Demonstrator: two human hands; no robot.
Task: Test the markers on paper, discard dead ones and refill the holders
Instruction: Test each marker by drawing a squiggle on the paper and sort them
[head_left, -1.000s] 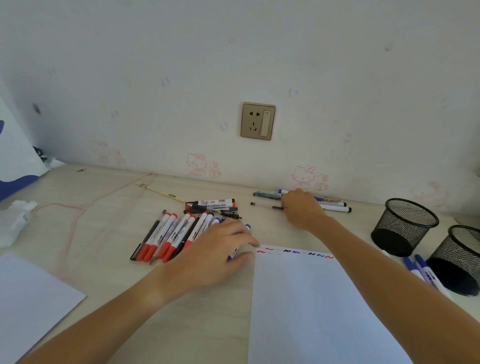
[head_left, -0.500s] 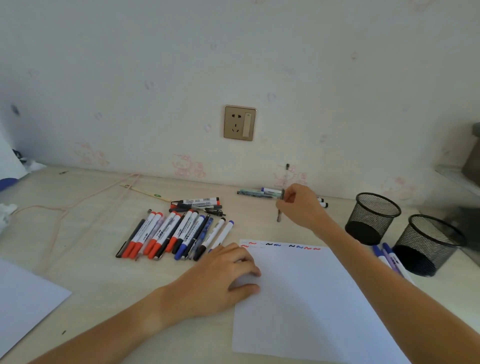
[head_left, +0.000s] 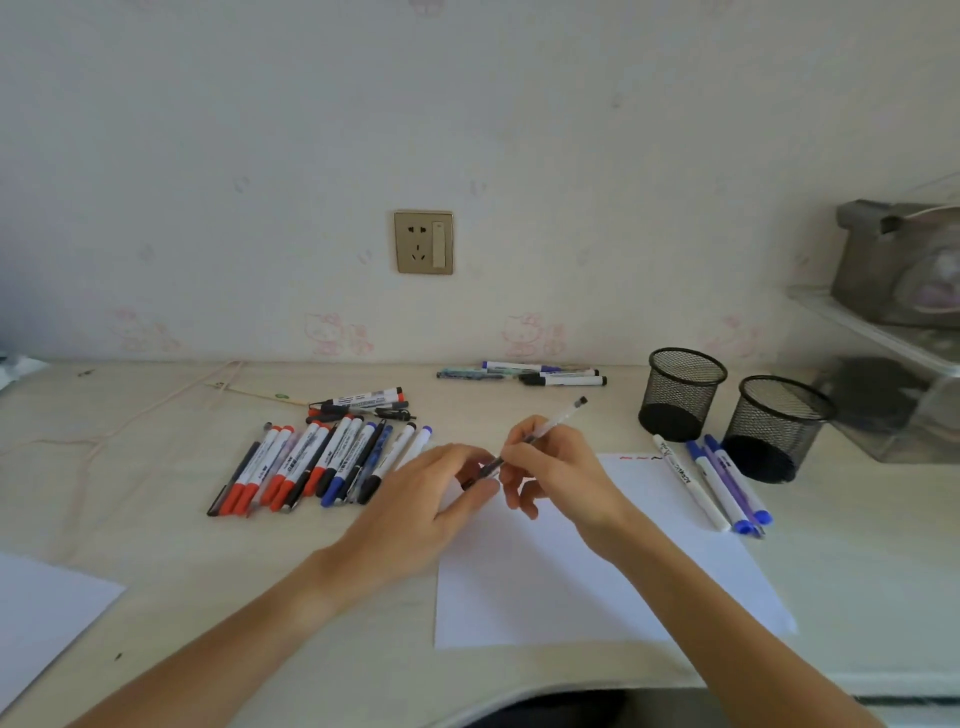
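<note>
A thin clear pen (head_left: 558, 422) with a dark cap end is held over the white test paper (head_left: 571, 587). My right hand (head_left: 558, 475) grips its barrel, and my left hand (head_left: 441, 499) pinches its lower dark end. Red, blue and black squiggles (head_left: 636, 458) mark the paper's top edge. A row of red, blue and black markers (head_left: 317, 462) lies left of my hands. Two black mesh holders (head_left: 680, 392) (head_left: 776, 426) stand at the right, and I see no markers in them. Three markers (head_left: 719, 488) lie in front of the holders.
A small group of pens (head_left: 530, 373) lies by the wall under the socket (head_left: 423, 241). Another sheet (head_left: 41, 618) sits at the left front corner. A cord (head_left: 130, 415) trails across the left desk. A clear shelf unit (head_left: 893, 364) stands at the far right.
My right hand has lifted the thin pen from the group by the wall and brought it toward me over the paper. My left hand has left the paper and taken the pen's lower end.
</note>
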